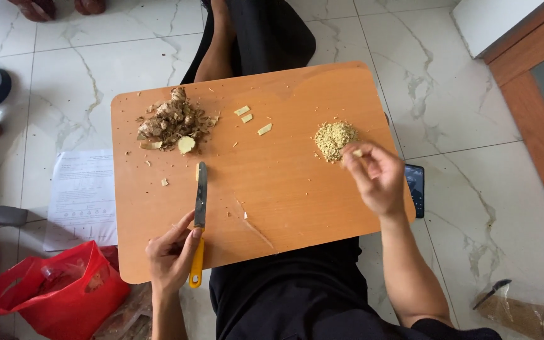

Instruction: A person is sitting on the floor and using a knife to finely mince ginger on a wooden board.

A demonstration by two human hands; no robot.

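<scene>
On the table [284, 208] at seven o'clock, the left hand [171, 255] grasps a yellow-handled knife [199, 211], blade flat and pointing to twelve, parked clear of the fingers. At three o'clock the right hand [373, 176] pinches a small bit beside the chopped ginger pile [334, 140]; ginger root and peelings [171, 123] sit at eleven, three slices [252, 118] between.

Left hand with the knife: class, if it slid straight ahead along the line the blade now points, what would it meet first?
The left hand holds a yellow-handled knife pointing up the wooden board. Just past the tip lies a small pale sliver, probably met first; beyond it, the ginger pile.
</scene>
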